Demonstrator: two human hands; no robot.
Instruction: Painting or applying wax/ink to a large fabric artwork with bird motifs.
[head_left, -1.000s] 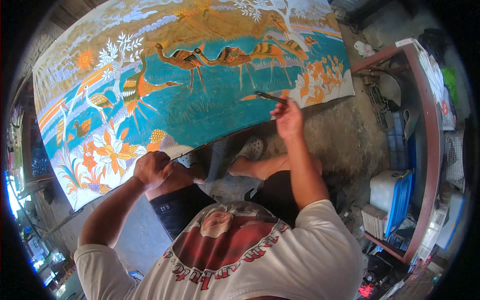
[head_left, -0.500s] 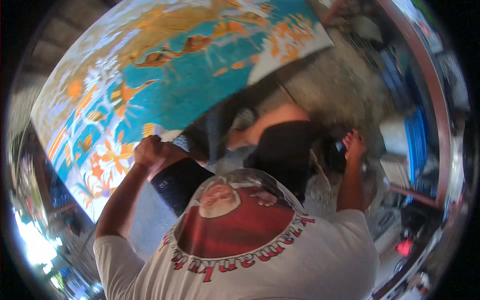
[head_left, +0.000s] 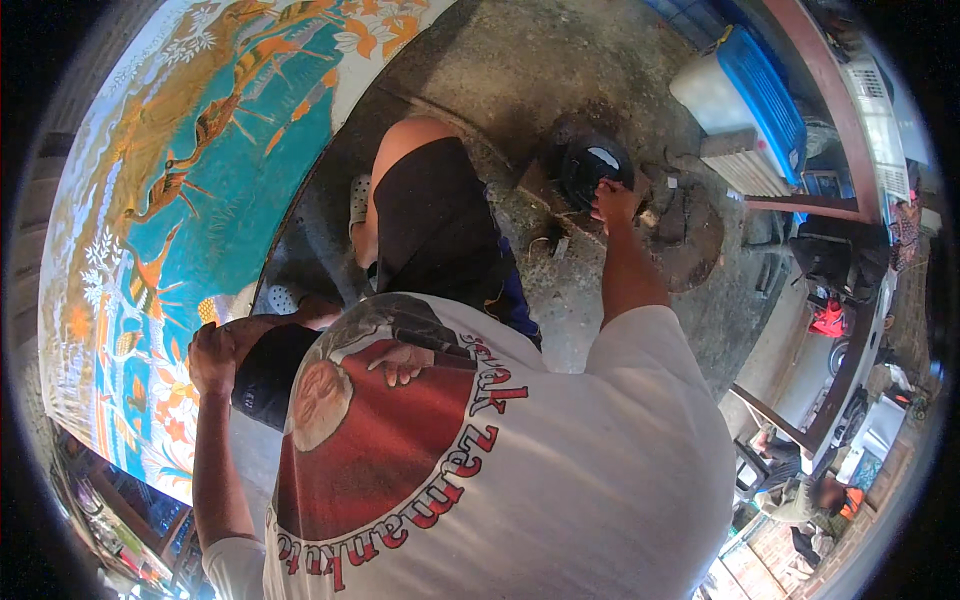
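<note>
A large painted cloth (head_left: 240, 185) spreads out on my left, with long-legged birds, orange flowers and a teal ground. My left hand (head_left: 212, 360) is closed beside my left knee, over the cloth's near edge. What it grips, if anything, is hidden. To my right, a round black pan (head_left: 580, 172) stands low over the floor. A bright reflection shows inside it. My right hand (head_left: 612, 203) is at the pan's near right rim, fingers drawn together. Anything between them is too small to make out.
A pale storage box with a blue lid (head_left: 765, 105) stands beyond the pan, near a brown wooden beam (head_left: 835, 100). A dark round patch (head_left: 690, 240) marks the concrete floor beside the pan. Another person (head_left: 800, 500) is at the far lower right.
My view and body have turned to the right, so the cloth sits farther left. My right hand has come to the pan's rim. My left hand stays closed by the knee.
</note>
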